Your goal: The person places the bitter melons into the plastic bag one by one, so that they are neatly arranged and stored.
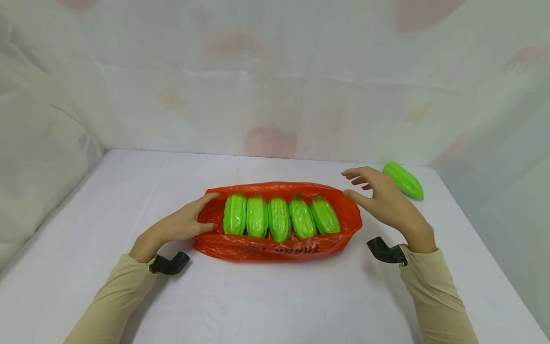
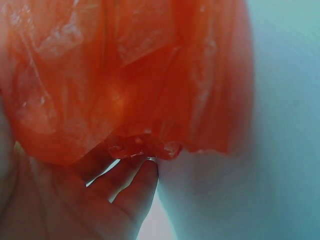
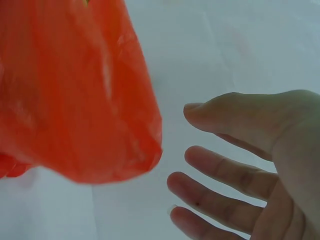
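Note:
A red plastic bag (image 1: 275, 248) with dark print lies with its mouth open upward. Inside, several glossy green ridged pieces (image 1: 279, 219), resembling star fruit, stand side by side in a row. My left hand (image 1: 182, 222) holds the bag's left end, thumb and index finger apart over its rim. The left wrist view has the red film (image 2: 150, 75) covering part of the fingers. Beside the bag's right end, my right hand (image 1: 382, 198) is spread and holds nothing. A gap between that hand's fingers (image 3: 215, 162) and the bag (image 3: 90, 110) shows in the right wrist view.
Another green ridged piece (image 1: 404, 180) lies at the table's back right, just beyond my right hand. White cloth covers the table (image 1: 258, 306). A pale patterned curtain (image 1: 275, 95) hangs behind it and along both sides.

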{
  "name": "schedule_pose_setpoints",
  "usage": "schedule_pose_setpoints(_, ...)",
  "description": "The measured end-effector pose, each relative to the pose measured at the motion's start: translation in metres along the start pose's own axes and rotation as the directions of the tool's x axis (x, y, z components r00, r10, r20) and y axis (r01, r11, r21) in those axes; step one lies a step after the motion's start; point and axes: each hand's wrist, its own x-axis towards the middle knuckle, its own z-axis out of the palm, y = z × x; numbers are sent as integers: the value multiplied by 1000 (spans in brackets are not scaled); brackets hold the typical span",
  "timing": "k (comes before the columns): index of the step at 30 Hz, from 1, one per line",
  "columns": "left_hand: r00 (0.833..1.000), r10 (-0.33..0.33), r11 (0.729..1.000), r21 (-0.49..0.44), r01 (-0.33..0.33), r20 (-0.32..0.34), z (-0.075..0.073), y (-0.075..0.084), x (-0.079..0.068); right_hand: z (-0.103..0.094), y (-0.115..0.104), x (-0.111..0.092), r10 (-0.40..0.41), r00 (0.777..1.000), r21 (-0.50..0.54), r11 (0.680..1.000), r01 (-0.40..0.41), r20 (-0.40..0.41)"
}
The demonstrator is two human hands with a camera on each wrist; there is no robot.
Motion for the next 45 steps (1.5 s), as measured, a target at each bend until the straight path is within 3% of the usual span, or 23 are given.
schedule_pose_setpoints(16,1000,1,1000,9,-1,6,-1,0,0,6,27,5,-12,995,-24,1000,10,-101)
schedule_pose_setpoints(32,1000,5,1000,-5,-5,4,0,-1,0,10,56,6,81,989,5,997,-81,-126)
schedule_pose_setpoints(45,1000,1,1000,-10,-1,4,0,-1,1,11,79,4,72,975,12,997,-71,-211)
